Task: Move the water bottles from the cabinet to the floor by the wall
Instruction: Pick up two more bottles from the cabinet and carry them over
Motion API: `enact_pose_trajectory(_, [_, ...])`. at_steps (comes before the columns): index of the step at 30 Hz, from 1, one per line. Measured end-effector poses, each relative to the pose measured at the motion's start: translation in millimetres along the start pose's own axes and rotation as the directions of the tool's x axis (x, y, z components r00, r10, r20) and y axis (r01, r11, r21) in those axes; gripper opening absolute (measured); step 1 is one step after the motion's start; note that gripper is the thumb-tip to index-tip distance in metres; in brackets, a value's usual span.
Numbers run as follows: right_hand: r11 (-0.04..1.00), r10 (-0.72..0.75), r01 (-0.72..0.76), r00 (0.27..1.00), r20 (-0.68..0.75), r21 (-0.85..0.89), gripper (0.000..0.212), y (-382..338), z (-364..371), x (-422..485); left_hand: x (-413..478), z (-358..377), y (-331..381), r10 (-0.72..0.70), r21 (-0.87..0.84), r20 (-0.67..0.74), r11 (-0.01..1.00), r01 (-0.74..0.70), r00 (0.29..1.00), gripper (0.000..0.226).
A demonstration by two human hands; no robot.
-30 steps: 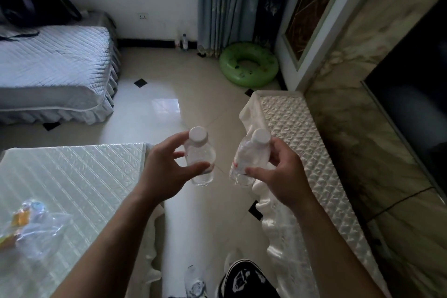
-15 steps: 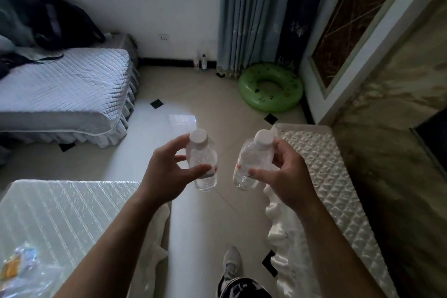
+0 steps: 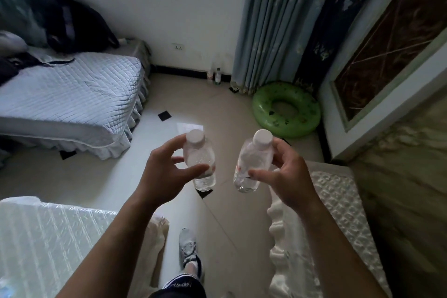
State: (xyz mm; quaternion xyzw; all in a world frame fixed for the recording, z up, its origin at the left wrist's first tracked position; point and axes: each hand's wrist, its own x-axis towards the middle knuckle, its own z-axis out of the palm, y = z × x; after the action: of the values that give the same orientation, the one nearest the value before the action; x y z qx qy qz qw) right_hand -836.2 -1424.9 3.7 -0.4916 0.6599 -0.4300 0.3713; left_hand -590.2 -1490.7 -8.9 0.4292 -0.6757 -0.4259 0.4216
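The left hand (image 3: pixel 162 174) is wrapped round one bottle (image 3: pixel 200 162), the right hand (image 3: pixel 285 174) round another (image 3: pixel 251 164), both upright and carried mid-air. Likely so because the drop spot, the wall (image 3: pixel 183 19), lies well ahead, where two bottles (image 3: pixel 215 76) already stand.

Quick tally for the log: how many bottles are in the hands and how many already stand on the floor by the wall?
Held bottles: 2, the left-hand bottle and the right-hand bottle
Bottles by the wall: 2, the red-label bottle and the green-cap bottle
Total: 4
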Motion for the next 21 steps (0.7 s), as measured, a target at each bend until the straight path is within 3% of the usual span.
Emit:
enact_pose_trajectory(10, [1.0,0.022,-0.022,1.0,-0.013,-0.015,0.067,-31,58,154,152,-51,-63,-0.004,-0.111,0.012,0.994,0.005,1.0,0.058])
enact_pose_trajectory(21, [0.999,0.039,-0.039,0.998,-0.041,0.007,0.066,-46,79,288,291,-78,-99,0.01,-0.09,0.049,0.996,-0.005,0.999,0.06])
